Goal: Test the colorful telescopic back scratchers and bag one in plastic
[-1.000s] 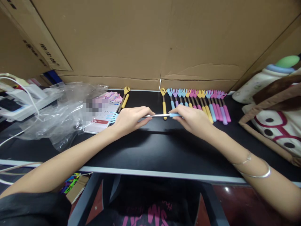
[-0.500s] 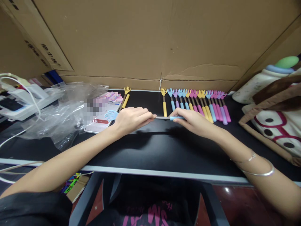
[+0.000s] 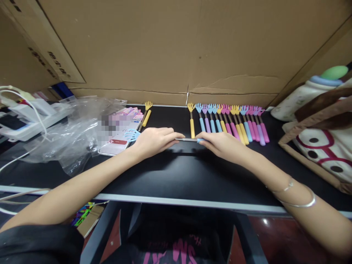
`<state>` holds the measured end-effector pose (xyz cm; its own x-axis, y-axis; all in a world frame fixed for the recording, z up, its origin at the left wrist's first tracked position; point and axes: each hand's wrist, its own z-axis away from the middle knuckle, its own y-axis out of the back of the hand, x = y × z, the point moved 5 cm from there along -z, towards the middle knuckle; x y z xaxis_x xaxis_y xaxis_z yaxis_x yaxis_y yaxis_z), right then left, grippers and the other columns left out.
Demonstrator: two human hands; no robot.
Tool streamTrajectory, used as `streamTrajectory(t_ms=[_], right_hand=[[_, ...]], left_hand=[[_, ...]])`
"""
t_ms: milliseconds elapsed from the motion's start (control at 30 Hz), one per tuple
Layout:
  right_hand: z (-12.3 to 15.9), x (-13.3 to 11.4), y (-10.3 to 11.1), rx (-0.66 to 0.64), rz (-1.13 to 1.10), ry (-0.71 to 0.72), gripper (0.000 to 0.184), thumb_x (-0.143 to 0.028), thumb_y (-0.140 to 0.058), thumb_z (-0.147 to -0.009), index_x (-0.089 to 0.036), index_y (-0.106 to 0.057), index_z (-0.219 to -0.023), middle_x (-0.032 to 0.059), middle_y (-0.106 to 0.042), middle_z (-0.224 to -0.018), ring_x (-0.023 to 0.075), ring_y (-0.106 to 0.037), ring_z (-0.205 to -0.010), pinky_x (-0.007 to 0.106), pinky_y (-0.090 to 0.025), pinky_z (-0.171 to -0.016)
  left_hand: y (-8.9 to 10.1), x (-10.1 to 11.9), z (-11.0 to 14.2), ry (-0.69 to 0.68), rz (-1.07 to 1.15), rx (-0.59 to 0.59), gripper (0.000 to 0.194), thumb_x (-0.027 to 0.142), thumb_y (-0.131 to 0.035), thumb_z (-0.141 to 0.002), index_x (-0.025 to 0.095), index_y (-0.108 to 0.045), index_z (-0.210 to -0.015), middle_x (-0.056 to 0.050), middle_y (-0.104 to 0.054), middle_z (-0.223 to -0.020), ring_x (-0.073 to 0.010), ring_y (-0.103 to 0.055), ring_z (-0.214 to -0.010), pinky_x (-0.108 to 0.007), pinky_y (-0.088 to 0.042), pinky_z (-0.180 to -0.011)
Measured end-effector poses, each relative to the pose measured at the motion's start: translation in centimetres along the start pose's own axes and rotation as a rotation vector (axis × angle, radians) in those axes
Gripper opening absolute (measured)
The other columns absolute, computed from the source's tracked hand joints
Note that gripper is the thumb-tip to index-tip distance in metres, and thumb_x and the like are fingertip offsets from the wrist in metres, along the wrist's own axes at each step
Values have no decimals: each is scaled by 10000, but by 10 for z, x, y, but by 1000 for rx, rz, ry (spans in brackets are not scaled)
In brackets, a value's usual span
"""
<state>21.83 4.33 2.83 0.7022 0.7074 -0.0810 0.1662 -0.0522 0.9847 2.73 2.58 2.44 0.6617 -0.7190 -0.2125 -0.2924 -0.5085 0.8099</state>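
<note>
The main risk sits in the grip. The left hand and right hand hold a blue back scratcher level between them, to the right of the phone. If one hand jerks, the smooth shaft could slide through the left fingers and drive the claw leftward across the phone. The claw overlaps the phone's right edge in this view; whether it touches the screen cannot be told. Its prongs could also snag the plastic bag, which lies crumpled just left of the phone.

The right hand is close in front of the row of back scratchers, well to the right of the phone, so a sudden slip there might knock the handles askew.

The thumb and fingers of the left hand are clamped on the shaft near the claw; those of the right are pinched together on the handle, most of which they hide. The held piece is slim and straight, with light-blue curved prongs at the phone end, a bare silvery metal stretch showing between the hands and a matching light-blue grip. Its dark shadow falls on the black table, right of the phone.
</note>
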Motion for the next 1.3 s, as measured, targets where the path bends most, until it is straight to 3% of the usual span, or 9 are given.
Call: streamTrajectory(t_ms=[300,500,767,1067,1300], right_hand=[[2,-4,4,166,198,90,284,-351,-392,-967,-215,-638,-1006,26,-736,-829,166,-662,-651,259,-363,-521],[4,-4,5,207,241,110,271,-353,-424,-960,-217,-657,-983,15,-735,-789,159,-665,-645,255,-348,-502],[4,-8,2,258,235,158,265,-333,-433,-962,-195,-657,-992,36,-741,-879,155,-680,-733,246,-373,-523],[6,-13,13,235,267,96,285,-396,-438,-945,-218,-658,-981,29,-724,-831,155,-656,-720,261,-322,-518],[6,-20,3,124,288,75,295,-369,-375,-963,-230,-635,-965,9,-715,-756,136,-611,-579,264,-204,-468]], left_hand=[[-9,-7,2,178,221,-180,389,448,-319,-998,287,-647,-1132,10,-728,-966,-135,-680,-782,-201,-400,-595],[-12,-9,1,283,522,-291,318,387,-387,-984,288,-652,-1128,43,-650,-669,-112,-611,-620,-189,-341,-546],[-15,-10,1,332,836,-435,380,406,-369,-980,201,-677,-1066,43,-573,-606,-88,-479,-544,-177,-309,-520],[-12,1,1,325,681,-395,334,419,-351,-990,273,-609,-1144,67,-591,-604,-95,-550,-550,-177,-332,-543],[-9,8,0,245,387,-402,283,389,-356,-992,315,-577,-1151,56,-663,-712,-126,-619,-617,-201,-318,-547]])
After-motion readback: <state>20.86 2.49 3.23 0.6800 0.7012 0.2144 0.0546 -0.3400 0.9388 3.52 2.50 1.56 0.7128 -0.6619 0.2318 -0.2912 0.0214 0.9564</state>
